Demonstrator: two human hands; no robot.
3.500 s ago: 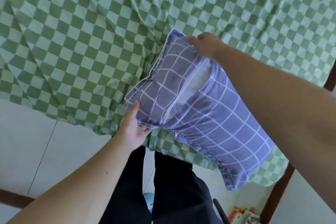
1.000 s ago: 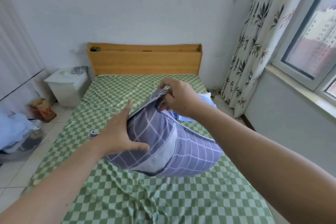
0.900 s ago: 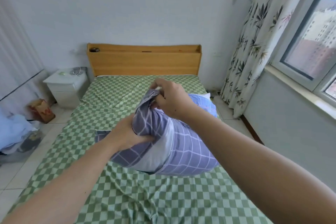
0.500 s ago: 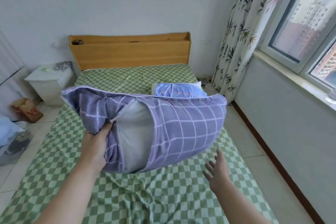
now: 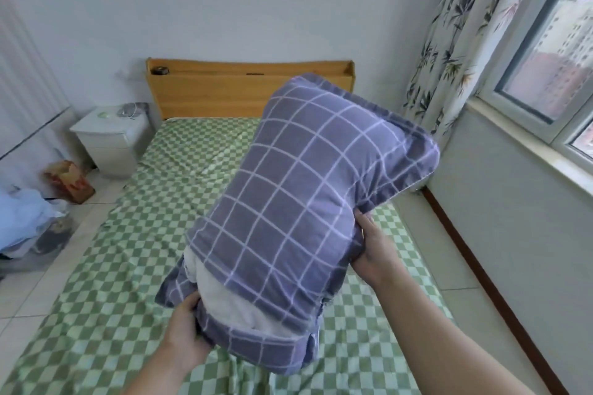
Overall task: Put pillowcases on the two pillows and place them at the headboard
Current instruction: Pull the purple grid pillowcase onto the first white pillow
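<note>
Green checked bed (image 5: pixel 134 266), wooden headboard (image 5: pixel 224 90) at its far end. My left hand (image 5: pixel 186 327) and right hand (image 5: pixel 373 250) each grip the purple pillow (image 5: pixel 298 189), held above the bed, short of the headboard.

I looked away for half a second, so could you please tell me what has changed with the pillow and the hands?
The right hand, open and off the pillow before, now grips its right side. The pillow has swung from lying crosswise to standing on end, far end toward the headboard. The left hand still grips the open end, where white filling shows. The bed is unchanged.
</note>
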